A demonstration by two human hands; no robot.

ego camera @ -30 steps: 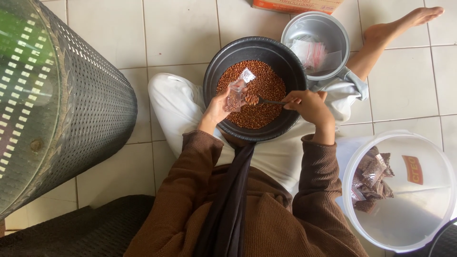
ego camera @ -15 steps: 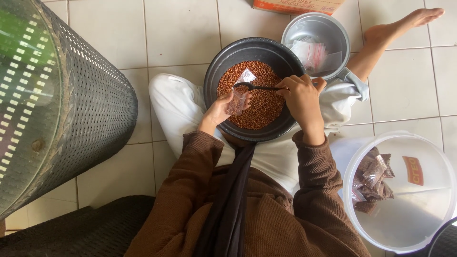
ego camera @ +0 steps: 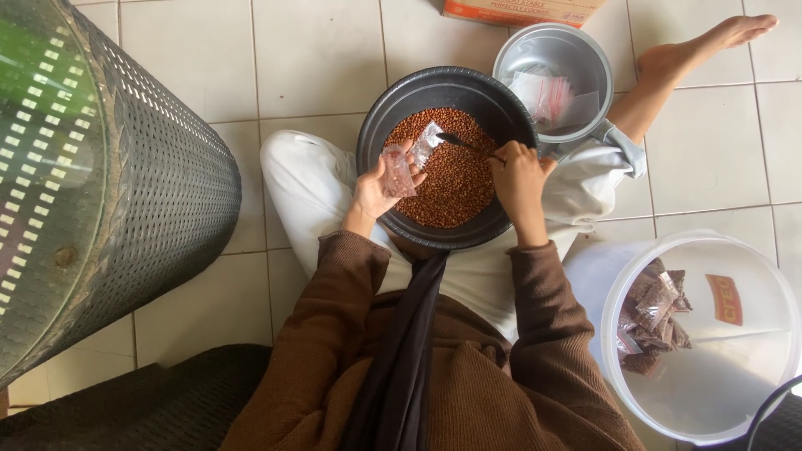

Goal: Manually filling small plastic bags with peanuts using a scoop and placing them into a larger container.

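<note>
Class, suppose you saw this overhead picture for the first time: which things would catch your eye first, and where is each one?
At centre, a black bowl of reddish-brown seeds rests on the person's lap. The left hand holds a small clear bag over it, and the right hand grips a spoon. At lower right stands a white bucket with filled packets; a large perforated drum fills the left side.

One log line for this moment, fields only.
left hand: holds bag | right hand: holds spoon | over: black bowl of beans
</note>
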